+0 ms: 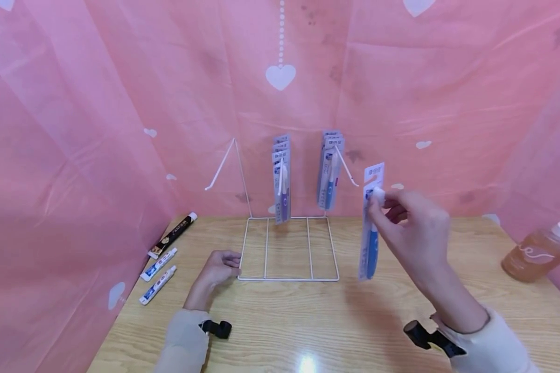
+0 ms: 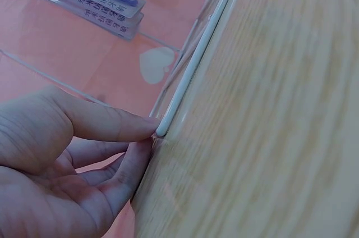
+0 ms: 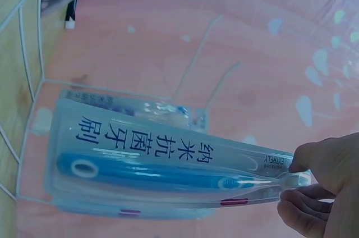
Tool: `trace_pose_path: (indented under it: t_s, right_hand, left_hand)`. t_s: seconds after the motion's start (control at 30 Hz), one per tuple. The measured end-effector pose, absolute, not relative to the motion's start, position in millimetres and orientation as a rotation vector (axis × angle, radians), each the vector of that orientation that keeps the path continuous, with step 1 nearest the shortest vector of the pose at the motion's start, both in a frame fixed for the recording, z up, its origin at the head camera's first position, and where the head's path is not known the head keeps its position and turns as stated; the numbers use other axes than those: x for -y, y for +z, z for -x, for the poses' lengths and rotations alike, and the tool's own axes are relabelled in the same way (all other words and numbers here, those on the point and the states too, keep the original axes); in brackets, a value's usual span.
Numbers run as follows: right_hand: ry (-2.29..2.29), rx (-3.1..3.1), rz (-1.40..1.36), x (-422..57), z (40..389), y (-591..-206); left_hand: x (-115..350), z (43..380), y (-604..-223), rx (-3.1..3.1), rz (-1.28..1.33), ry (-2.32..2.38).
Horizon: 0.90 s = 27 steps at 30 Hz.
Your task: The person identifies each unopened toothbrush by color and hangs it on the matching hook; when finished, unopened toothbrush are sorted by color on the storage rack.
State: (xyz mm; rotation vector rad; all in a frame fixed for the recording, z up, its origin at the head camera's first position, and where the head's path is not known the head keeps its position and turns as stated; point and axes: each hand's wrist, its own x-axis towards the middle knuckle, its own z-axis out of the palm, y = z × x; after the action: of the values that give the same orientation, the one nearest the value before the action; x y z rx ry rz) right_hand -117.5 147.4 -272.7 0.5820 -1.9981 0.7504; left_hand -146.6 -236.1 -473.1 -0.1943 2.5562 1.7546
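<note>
My right hand (image 1: 417, 223) pinches a packaged blue toothbrush (image 1: 372, 235) near its brush-head end, and the pack hangs upright to the right of a white wire display rack (image 1: 287, 280). In the right wrist view the clear pack (image 3: 134, 137) shows its blue handle, with other packs partly hidden behind it. At the rack's front left corner, my left hand (image 1: 218, 268) pinches the base wire (image 2: 185, 86) between thumb and fingers. Purple toothbrush packs (image 1: 282, 207) hang on the middle hook, blue toothbrush packs (image 1: 328, 178) on the right hook. The left hook (image 1: 221, 166) carries nothing.
On the left of the wooden table (image 1: 280, 326) lie a black toothpaste tube (image 1: 173, 235) and two small white toothpaste tubes (image 1: 158, 264). A pump bottle (image 1: 534, 254) of amber liquid stands at the right. Pink curtain (image 1: 280, 109) closes off the back and sides.
</note>
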Motion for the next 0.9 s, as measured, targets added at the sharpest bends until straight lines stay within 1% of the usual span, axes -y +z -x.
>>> trace_pose_path:
  t_s: [0.4,0.5,0.67,0.9]
  right_hand:
    - [0.704,2.033,-0.591,-131.8,131.4,-289.6]
    - [0.709,2.073,-0.551,-127.8,139.4,-290.7]
    - [0.757,2.141,-0.478,-117.3,163.9,-289.1]
    - [0.792,2.181,-0.484,-102.7,207.1,-284.1]
  left_hand:
    - [235.7,147.0,-471.9,-2.534,0.199,1.763]
    - [237.1,145.7,-470.1,-2.535,0.147,1.775]
    - [240.2,143.5,-469.1,-2.571,0.032,1.785]
    - [239.0,147.3,-472.5,-2.544,0.177,1.745]
